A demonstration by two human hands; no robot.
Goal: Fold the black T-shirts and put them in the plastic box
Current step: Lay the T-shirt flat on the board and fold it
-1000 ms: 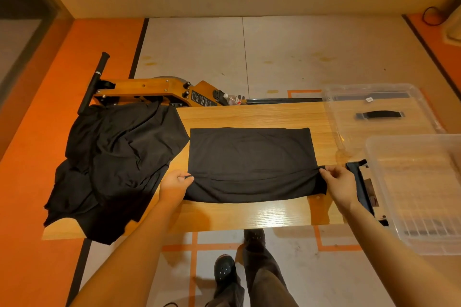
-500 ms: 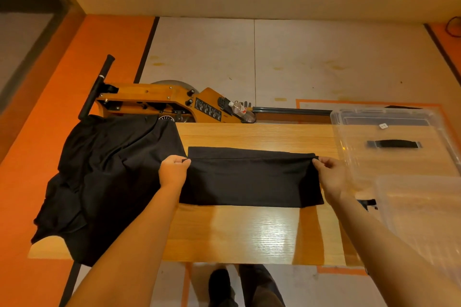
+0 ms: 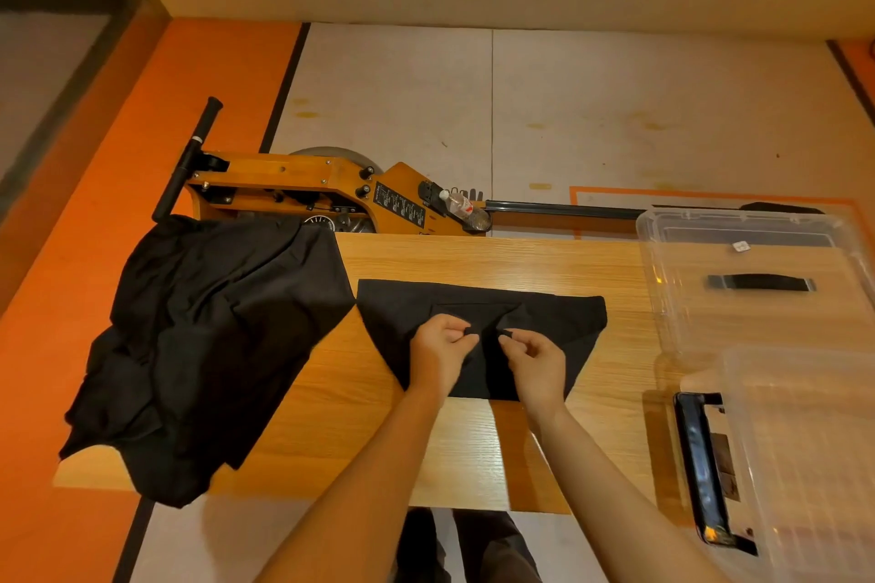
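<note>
A half-folded black T-shirt (image 3: 558,322) lies across the middle of the wooden table (image 3: 473,260). My left hand (image 3: 438,353) and my right hand (image 3: 537,357) sit close together over its centre, each pinching the cloth with curled fingers, and the fabric puckers between them. A heap of unfolded black T-shirts (image 3: 208,336) covers the table's left end and hangs over the edge. The clear plastic box (image 3: 805,464) stands at the right front, with nothing visible inside it.
The box's clear lid (image 3: 757,251) with a black handle lies at the back right of the table. A wooden rowing machine (image 3: 308,189) holding a water bottle stands on the floor behind the table. My shoes show below the near edge.
Both hands have left the shirt's two ends and come together at its middle, where they now pinch the cloth. The shirt's near edge has bunched inward into a tapered shape.
</note>
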